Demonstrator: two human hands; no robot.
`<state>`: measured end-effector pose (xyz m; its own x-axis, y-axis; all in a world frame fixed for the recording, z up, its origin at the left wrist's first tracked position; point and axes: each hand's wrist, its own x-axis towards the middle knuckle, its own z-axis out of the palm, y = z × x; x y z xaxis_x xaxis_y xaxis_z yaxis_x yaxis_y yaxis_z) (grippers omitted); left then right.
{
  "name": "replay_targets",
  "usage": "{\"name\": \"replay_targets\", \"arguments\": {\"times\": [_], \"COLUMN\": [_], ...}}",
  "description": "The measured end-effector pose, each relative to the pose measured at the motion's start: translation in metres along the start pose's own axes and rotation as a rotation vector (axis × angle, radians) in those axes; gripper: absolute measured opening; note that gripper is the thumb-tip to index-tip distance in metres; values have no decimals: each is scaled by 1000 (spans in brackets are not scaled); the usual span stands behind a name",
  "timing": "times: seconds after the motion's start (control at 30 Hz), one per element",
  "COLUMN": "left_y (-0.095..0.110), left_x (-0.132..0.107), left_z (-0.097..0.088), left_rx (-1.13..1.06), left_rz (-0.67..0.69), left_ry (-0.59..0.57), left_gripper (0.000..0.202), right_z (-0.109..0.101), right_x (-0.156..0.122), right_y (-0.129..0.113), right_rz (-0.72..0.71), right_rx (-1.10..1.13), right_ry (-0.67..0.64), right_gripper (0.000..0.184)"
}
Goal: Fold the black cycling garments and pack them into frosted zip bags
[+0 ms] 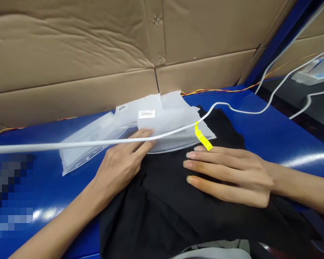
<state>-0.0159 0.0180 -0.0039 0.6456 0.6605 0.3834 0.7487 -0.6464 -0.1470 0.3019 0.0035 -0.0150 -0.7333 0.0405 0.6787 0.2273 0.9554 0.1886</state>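
A black garment (pixel 162 208) lies spread on the blue table (pixel 272 133) in front of me. My right hand (pixel 229 176) rests flat on it, fingers stretched out and pointing left. My left hand (pixel 121 163) lies at the garment's left edge, its fingers extended onto a frosted plastic bag (pixel 172 126) that overlaps the garment's far end. The bag carries a white label (pixel 147 114). A small yellow tag (pixel 203 138) hangs just above my right fingertips.
A white cable (pixel 70 145) runs across the scene from the left edge over the bags to the upper right. A second plastic bag (pixel 89 144) lies left of the first. Cardboard walls (pixel 97 54) stand behind the table. A white device (pixel 315 72) sits at far right.
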Motion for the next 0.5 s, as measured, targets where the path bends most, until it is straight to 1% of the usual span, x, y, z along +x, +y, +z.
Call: {"name": "replay_targets", "arguments": {"times": [0.1, 0.2, 0.27, 0.37, 0.43, 0.5], "left_y": [-5, -9, -9, -5, 0, 6], "left_x": [3, 5, 3, 0, -1, 0], "left_z": [3, 8, 10, 8, 4, -1], "left_rx": [-91, -185, -199, -170, -119, -63], "left_rz": [38, 29, 11, 53, 95, 103], "left_ry": [-59, -116, -97, -43, -17, 23], "left_gripper": [47, 47, 52, 57, 51, 42], "right_z": [1, 2, 3, 4, 2, -1], "right_x": [1, 0, 0, 5, 10, 14], "right_y": [3, 3, 2, 1, 0, 0], "right_rz": [5, -6, -20, -48, -62, -56], "right_rx": [-3, -23, -43, -66, -74, -79], "right_ry": [-53, -48, 1, 59, 65, 60], "right_gripper": [33, 28, 23, 17, 14, 12]}}
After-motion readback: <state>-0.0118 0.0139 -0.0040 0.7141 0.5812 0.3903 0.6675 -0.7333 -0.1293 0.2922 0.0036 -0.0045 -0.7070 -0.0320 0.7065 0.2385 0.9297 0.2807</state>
